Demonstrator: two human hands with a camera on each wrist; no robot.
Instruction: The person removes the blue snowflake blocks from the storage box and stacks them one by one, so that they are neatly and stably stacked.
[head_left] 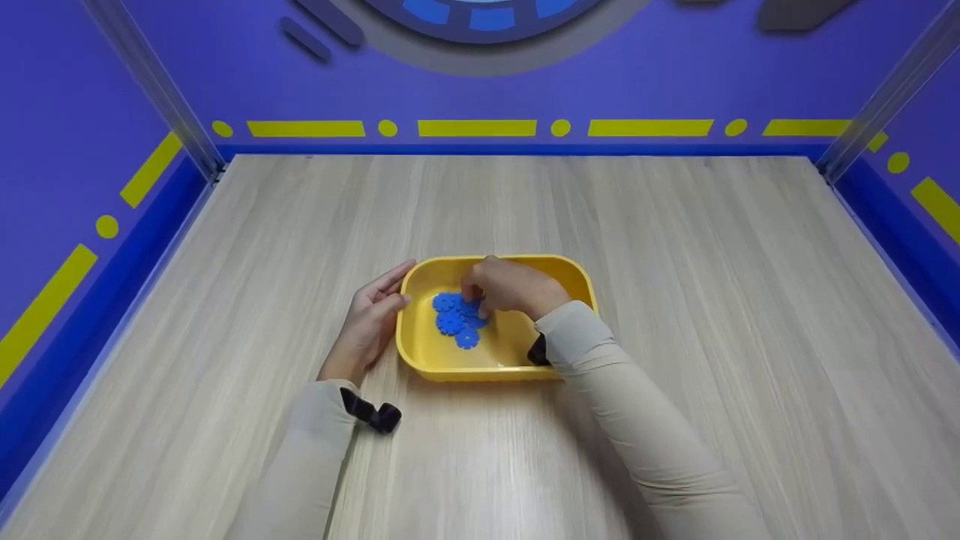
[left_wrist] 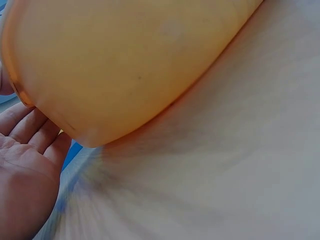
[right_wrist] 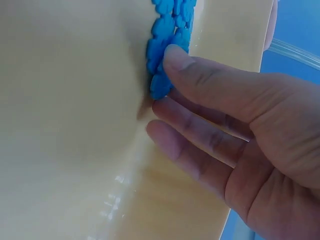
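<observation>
A yellow plastic tray (head_left: 517,367) with rounded corners sits on the table, holding a heap of notched blue discs (head_left: 451,322) like small gears, in its left half. My left hand (head_left: 369,322) grips the tray's left side, thumb at the rim and fingers along the outer wall. In the left wrist view, those fingers (left_wrist: 37,127) meet the outside of the tray. Reaching inside, my right hand (head_left: 514,286) is at the heap's right edge. Its thumb (right_wrist: 187,70) presses on a blue disc (right_wrist: 161,82), with fingertips on the other side of it; the index finger is partly hidden.
Pale wood-grain tabletop (head_left: 712,300) surrounds the tray. A purple-blue back wall (head_left: 480,97) with yellow marks and similar side walls (head_left: 60,187) enclose the table. A small black wrist camera (head_left: 384,418) sticks out beside the left cuff.
</observation>
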